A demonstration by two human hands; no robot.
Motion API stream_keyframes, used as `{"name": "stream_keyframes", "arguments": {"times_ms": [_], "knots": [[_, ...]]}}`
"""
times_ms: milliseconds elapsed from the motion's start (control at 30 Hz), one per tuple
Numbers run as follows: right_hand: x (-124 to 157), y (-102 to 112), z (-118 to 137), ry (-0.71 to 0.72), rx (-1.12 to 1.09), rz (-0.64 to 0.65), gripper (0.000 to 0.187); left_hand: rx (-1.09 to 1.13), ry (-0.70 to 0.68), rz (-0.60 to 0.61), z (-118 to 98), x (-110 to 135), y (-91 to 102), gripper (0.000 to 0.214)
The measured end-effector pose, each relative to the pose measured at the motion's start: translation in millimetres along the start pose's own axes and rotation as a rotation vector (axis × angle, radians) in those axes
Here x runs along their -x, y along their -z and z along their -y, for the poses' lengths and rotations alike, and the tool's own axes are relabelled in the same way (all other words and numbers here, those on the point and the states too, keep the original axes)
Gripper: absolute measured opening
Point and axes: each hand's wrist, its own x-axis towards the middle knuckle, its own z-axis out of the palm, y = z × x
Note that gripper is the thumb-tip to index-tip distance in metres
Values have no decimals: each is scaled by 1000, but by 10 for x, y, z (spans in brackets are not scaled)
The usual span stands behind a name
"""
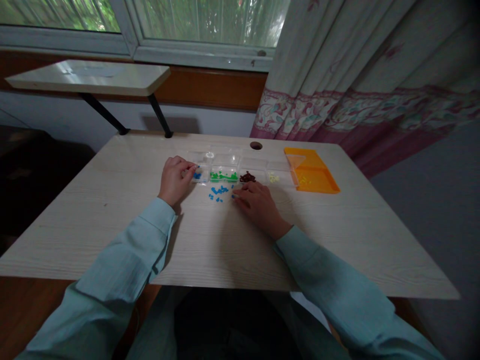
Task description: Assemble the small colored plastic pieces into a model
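Note:
A clear plastic compartment box [255, 164] lies across the table with its clear lid raised behind it. Small blue pieces [197, 175] are in its leftmost compartment, then green pieces [224, 176], dark brown pieces [247, 177] and pale yellow pieces [274, 178]. My left hand [175, 179] is closed in a pinch over the blue compartment, a tiny blue piece at its fingertips. Loose blue pieces [219, 190] lie scattered in front of the box. Beside them, my right hand [258, 206] rests low with thumb and finger pinched at another blue piece [233, 196].
An orange tray [318, 170] with some yellow pieces stands at the right, partly under the box's clear end. A round hole [256, 145] is near the table's back edge. A raised shelf [93, 77] on black legs stands at the back left. A curtain [318, 95] hangs behind.

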Motion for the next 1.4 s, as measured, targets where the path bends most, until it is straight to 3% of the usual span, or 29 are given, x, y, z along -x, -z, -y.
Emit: {"name": "stream_keyframes", "arguments": {"times_ms": [1400], "knots": [[-20, -14, 31, 27, 26, 1, 17, -26, 71, 19, 72, 12, -36, 23]]}}
